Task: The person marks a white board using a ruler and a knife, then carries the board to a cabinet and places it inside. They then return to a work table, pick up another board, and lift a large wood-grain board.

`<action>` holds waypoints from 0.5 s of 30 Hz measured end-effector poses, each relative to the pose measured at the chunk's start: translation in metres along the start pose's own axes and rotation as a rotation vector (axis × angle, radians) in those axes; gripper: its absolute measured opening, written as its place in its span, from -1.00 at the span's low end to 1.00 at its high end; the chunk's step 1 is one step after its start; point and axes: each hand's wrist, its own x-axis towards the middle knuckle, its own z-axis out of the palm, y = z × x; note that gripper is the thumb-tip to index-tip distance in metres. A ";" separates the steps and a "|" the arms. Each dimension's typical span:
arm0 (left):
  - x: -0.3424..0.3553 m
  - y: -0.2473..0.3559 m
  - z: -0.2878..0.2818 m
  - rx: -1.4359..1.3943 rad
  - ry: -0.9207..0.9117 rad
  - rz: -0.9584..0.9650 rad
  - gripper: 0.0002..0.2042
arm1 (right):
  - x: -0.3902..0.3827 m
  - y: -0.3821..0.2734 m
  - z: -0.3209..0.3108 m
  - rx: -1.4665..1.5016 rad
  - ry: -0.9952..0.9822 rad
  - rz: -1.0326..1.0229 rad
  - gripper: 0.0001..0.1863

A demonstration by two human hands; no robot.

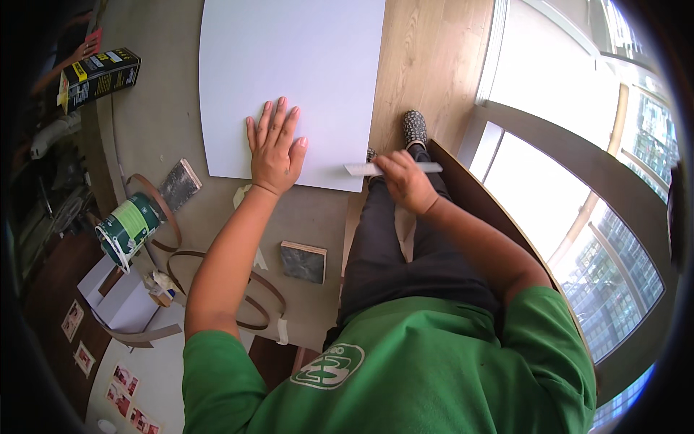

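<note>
My left hand (pixel 273 153) lies flat on a large white board (pixel 296 58), near its close edge, fingers stretched out. Beyond the board's right edge, my right hand (pixel 405 177) is closed around a long, flat, light-grey tool (pixel 358 170). The tool may be a file, but its kind is not clear. It is held roughly level, with one end pointing left toward the board's close right corner and the other sticking out right of the hand. Whether it touches the board I cannot tell.
Left of the board stand a black-and-yellow can (pixel 101 78) and a green tub (pixel 130 224). Dark-faced wooden blocks (pixel 303 262) and brown edging strips (pixel 267 289) lie on the grey work surface (pixel 231 231). Another person's hand (pixel 87 49) shows far left. Windows (pixel 614 267) line the right.
</note>
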 end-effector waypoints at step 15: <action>-0.003 0.001 0.002 0.039 0.029 -0.003 -0.46 | 0.009 -0.011 -0.008 0.012 0.122 0.052 -0.56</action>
